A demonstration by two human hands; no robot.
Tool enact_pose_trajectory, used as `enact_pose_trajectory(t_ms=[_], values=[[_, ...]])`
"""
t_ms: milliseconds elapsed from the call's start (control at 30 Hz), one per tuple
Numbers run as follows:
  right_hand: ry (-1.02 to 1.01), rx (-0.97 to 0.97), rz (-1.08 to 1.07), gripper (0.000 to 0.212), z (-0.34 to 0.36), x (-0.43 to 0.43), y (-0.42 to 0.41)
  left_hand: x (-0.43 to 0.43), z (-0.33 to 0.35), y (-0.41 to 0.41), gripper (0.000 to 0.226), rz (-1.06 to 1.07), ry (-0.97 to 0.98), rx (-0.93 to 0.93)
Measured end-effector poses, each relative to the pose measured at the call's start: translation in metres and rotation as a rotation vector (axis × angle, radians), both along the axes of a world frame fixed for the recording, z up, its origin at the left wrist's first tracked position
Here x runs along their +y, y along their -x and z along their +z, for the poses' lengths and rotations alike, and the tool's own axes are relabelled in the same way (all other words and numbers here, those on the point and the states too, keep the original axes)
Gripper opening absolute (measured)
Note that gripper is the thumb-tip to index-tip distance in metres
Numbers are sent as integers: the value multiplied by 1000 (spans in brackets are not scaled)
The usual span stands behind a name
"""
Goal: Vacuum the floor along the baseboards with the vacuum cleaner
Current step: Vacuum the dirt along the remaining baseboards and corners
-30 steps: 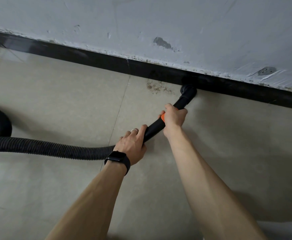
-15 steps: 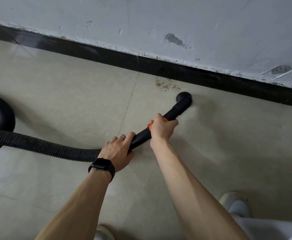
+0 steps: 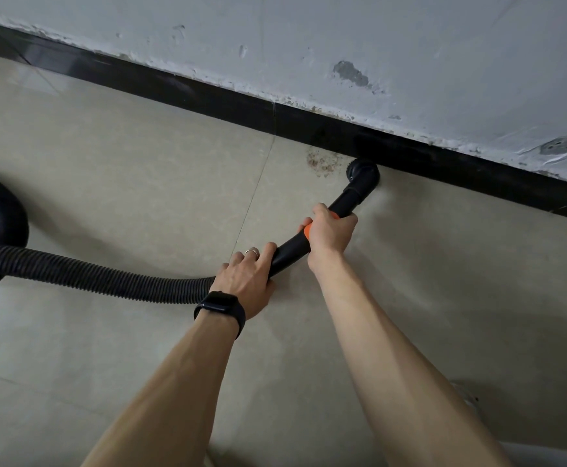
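Pushed forward again, the nozzle now touches the baseboard, with left hand and right hand each in a clamped grip on the wand back from the baseboard, so edge vacuuming likely resumes.

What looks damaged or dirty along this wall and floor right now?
A reddish-brown speckled stain marks the floor just left of the nozzle of the vacuum wand, by the black baseboard. Above, the wall paint is chipped to a grey patch, and its lower edge is ragged and flaking.
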State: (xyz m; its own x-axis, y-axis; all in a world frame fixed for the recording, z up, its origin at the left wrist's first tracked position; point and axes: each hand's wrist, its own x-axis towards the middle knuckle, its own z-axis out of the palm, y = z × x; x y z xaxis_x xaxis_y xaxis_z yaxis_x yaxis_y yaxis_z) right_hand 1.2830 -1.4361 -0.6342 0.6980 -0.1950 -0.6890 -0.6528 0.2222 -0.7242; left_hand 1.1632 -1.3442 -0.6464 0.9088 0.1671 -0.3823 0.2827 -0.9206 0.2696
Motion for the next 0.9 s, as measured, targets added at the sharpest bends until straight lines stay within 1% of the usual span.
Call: enact_pose_trajectory(t_ms=[100, 267, 467, 567, 700, 900], values=[[2, -8, 2, 34, -2, 3, -4, 0, -2, -2, 46, 6, -15, -3], [32, -6, 17, 29, -1, 10, -11, 2, -4, -5, 46, 40, 11, -24], [39, -6, 15, 31, -2, 17, -12, 5, -6, -7, 45, 68, 1, -34], [55, -4, 38, 28, -1, 17, -8, 4, -5, -2, 44, 71, 19, -26], [66, 7, 26, 28, -2, 15, 9, 7, -2, 12, 44, 43, 29, -3], [52, 2, -6, 27, -4, 16, 44, 20, 1, 41, 44, -75, -51, 30]])
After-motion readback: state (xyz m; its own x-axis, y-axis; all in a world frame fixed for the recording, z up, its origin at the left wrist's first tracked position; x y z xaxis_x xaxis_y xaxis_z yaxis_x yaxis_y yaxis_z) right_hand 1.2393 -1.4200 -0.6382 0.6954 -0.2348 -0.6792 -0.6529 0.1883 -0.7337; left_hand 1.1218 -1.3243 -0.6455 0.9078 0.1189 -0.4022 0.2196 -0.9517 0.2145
